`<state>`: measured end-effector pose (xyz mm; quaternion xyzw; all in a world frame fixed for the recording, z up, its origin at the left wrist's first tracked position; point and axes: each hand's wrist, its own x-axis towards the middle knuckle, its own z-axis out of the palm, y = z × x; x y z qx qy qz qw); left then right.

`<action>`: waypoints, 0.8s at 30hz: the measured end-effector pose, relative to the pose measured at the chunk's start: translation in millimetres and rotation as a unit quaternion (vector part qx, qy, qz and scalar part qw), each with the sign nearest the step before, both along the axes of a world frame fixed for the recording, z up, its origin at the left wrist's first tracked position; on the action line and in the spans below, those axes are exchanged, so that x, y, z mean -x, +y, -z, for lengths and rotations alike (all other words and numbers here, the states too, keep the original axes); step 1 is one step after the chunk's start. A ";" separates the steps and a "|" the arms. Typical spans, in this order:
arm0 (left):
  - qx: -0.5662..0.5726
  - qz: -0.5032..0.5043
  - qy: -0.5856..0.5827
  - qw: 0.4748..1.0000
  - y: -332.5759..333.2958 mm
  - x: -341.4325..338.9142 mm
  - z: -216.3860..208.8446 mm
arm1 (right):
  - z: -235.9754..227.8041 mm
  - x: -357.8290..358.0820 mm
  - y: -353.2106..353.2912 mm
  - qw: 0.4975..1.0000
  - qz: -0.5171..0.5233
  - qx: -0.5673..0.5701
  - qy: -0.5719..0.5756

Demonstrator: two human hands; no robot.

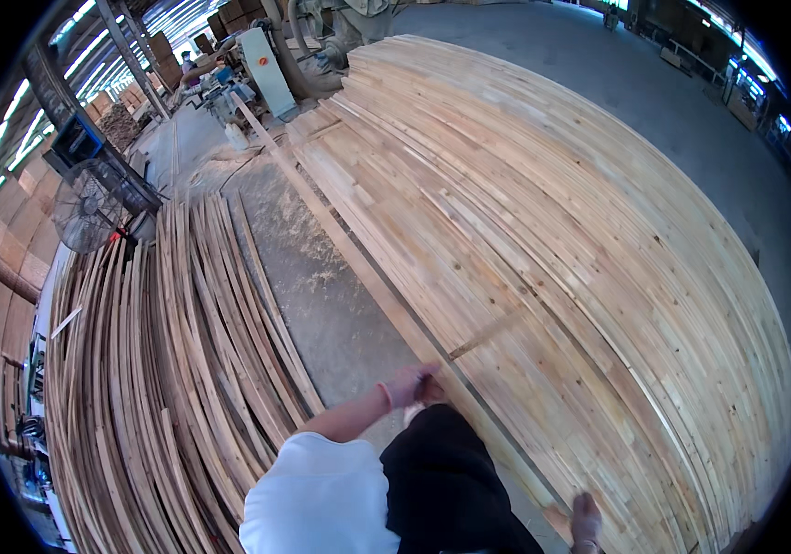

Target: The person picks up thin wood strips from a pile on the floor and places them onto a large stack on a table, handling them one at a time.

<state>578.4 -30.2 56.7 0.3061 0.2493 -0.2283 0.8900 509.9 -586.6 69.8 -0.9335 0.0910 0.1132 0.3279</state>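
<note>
A long wooden strip runs from the machine at the far end down past my body, along the left edge of a broad stack of wooden boards. A narrow dark gap parts much of the strip from the stack. My left hand is closed at the strip's left edge; its fingertips are partly hidden. Close to the strip's near end, my right hand is closed against its right side, beside the boards, with the grip only partly visible.
Several loose long strips lie in a pile to my left. Sawdust covers part of the grey floor. A machine with a pale control panel stands at the far end. A caged fan is at far left; a distant person is beyond.
</note>
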 end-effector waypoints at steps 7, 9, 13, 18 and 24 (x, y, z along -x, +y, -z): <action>-0.156 -0.271 -0.007 0.950 169.8 -59.5 -43.0 | -84.9 60.1 -47.5 0.951 0.053 0.199 0.230; -0.131 -0.363 0.024 0.922 187.4 -89.7 -63.4 | -123.1 34.1 37.0 0.963 0.064 0.137 0.225; -0.035 -0.419 -0.059 0.905 266.1 -148.6 -34.9 | -126.1 -13.3 158.6 0.971 0.017 0.178 0.156; -0.125 -0.483 -0.025 0.866 358.0 -200.7 -16.9 | -112.3 -59.4 251.9 0.963 -0.004 0.265 -0.047; -0.168 -0.448 -0.098 0.873 499.1 -243.6 2.0 | -77.9 -96.0 348.6 0.964 -0.066 0.256 -0.013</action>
